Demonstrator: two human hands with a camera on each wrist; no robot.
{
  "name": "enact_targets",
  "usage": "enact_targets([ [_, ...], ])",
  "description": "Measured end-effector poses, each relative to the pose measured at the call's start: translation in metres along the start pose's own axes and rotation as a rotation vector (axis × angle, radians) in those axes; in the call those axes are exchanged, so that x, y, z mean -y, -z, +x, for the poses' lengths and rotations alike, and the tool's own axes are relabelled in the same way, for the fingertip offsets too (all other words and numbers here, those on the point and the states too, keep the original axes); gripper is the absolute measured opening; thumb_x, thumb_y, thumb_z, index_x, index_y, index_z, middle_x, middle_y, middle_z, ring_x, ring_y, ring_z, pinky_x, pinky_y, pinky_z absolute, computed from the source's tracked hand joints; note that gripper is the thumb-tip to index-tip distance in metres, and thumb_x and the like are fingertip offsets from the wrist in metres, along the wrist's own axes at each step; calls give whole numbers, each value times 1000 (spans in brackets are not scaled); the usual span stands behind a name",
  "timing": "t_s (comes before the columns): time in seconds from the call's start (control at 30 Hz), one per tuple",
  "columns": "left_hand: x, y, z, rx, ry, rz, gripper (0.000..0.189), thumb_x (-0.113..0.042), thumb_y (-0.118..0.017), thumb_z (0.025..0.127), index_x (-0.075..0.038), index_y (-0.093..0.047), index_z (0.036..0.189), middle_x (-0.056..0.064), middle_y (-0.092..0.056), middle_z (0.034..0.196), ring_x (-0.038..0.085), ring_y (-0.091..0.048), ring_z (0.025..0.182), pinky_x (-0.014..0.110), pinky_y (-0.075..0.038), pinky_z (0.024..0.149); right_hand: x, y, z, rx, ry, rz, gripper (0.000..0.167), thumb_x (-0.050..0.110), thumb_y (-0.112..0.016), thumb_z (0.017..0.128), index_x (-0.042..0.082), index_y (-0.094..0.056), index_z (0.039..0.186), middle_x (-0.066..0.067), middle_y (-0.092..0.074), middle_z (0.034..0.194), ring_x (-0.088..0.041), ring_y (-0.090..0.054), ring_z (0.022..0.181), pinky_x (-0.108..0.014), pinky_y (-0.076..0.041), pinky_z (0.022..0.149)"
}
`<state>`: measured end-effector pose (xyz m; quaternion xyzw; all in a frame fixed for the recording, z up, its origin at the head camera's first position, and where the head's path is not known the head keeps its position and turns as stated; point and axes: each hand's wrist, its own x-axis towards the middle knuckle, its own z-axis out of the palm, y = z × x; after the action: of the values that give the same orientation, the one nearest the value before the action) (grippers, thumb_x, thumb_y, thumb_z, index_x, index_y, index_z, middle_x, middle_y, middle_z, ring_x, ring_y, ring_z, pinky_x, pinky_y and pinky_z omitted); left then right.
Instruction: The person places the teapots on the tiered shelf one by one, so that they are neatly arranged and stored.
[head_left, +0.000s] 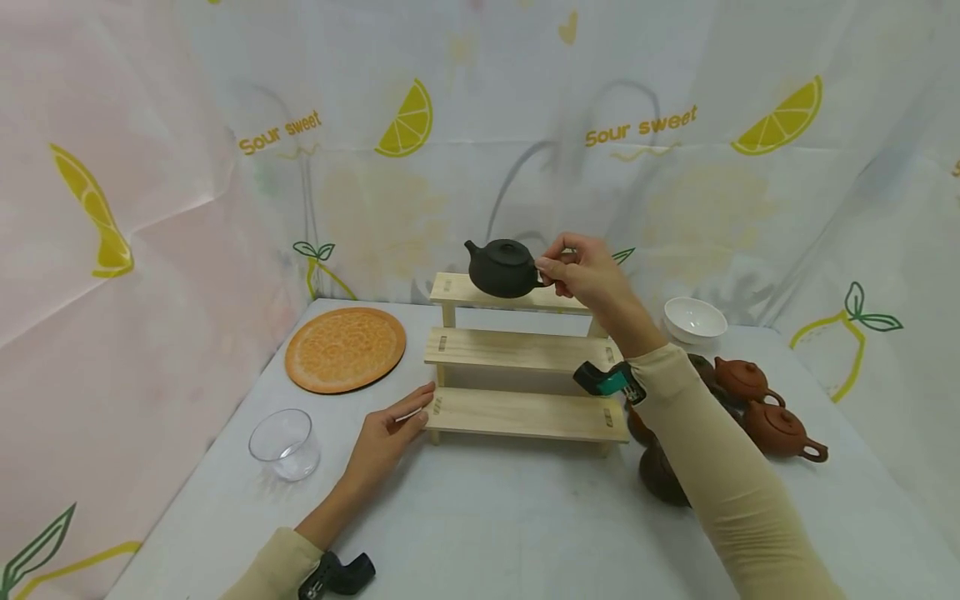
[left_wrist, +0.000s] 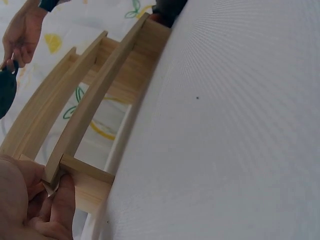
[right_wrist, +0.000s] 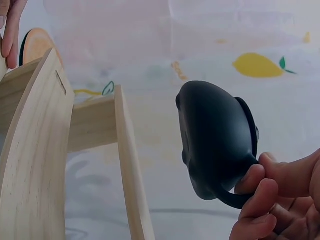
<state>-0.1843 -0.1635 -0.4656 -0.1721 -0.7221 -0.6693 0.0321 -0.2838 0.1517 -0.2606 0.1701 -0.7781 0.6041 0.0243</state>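
My right hand [head_left: 588, 271] pinches the handle of a small black teapot [head_left: 504, 268]. In the head view the teapot appears level, its spout pointing left, in front of the top tier of a three-tier wooden shelf [head_left: 525, 350]. The right wrist view shows the thumb and fingers [right_wrist: 260, 195] closed on the handle, with the teapot body [right_wrist: 215, 140] apart from the boards. At the left end of the bottom tier, my left hand [head_left: 386, 442] grips the board. In the left wrist view, thumb and fingers [left_wrist: 62, 205] lie around the board's corner.
Several brown and reddish teapots [head_left: 780, 429] stand right of the shelf, partly hidden by my right forearm. Behind them is a white bowl [head_left: 695, 320]. A round orange-patterned mat [head_left: 345, 350] and a clear glass [head_left: 285, 446] are on the left side of the white table [head_left: 487, 533].
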Motion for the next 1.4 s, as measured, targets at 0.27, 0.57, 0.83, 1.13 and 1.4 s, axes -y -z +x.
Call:
enact_targets([
  [0.27, 0, 1, 1, -3, 16, 28, 39, -14, -67, 104, 2, -64, 140, 5, -53, 153, 20, -40, 146, 23, -46, 105, -5, -13, 11, -7, -5, -14, 10, 5, -65, 104, -3, -62, 97, -20, -66, 84, -17, -50, 61, -30, -44, 58],
  [0.57, 1, 1, 1, -9, 14, 31, 38, -13, -67, 104, 2, -64, 139, 6, -54, 152, 21, -41, 146, 21, -43, 107, -12, -26, 19, -18, -41, 10, 10, 5, -66, 103, -2, -63, 97, -17, -67, 84, -18, -54, 63, -29, -46, 59],
  [0.83, 2, 0, 1, -4, 7, 24, 38, -11, -66, 104, 3, -64, 139, 7, -54, 152, 22, -41, 146, 21, -44, 106, -16, -37, 22, -46, -58, 33, 10, 3, -66, 103, -2, -61, 96, -15, -67, 84, -30, -59, 72, -25, -47, 57],
  [1.13, 1, 0, 0, -5, -9, 3, 37, -9, -66, 104, 5, -63, 138, 10, -54, 152, 24, -41, 146, 22, -46, 105, -19, -44, 25, -59, -57, 18, 11, 3, -66, 102, 0, -61, 93, -14, -69, 86, -33, -62, 77, -29, -50, 60],
  [1.4, 0, 0, 0, -5, -1, 6, 38, -10, -67, 104, 5, -63, 139, 9, -54, 152, 24, -42, 145, 22, -46, 105, -24, -48, 31, -64, -61, 25, 12, 3, -67, 102, 0, -61, 92, -12, -68, 88, -25, -62, 76, -27, -51, 60],
])
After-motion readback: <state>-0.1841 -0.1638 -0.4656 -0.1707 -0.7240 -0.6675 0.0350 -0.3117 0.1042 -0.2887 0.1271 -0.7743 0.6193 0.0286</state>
